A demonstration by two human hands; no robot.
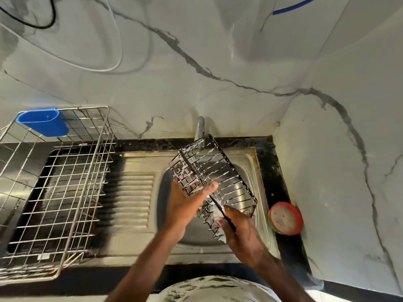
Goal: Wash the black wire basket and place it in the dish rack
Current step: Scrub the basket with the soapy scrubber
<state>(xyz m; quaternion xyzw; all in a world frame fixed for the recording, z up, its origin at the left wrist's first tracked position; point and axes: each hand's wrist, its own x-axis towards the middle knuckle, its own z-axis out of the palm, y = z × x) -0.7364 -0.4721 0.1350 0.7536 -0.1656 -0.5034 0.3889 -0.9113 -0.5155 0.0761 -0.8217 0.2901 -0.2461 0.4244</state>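
The black wire basket (214, 171) is tilted above the steel sink bowl (250, 168), streaked with white soap foam. My left hand (187, 203) presses flat against its near left side, fingers spread and thumb across the wires. My right hand (239, 232) grips the basket's lower near corner and seems to hold a pale foamy scrubber against the wires. The dish rack (65, 182), a silver wire frame, stands on the counter to the left, with nothing on its floor.
A blue plastic cup (43, 122) hangs on the rack's back left rim. The tap (199, 129) stands behind the sink, half hidden by the basket. A round red and green soap tub (285, 217) sits on the black counter right of the sink. Marble walls close off the back and right.
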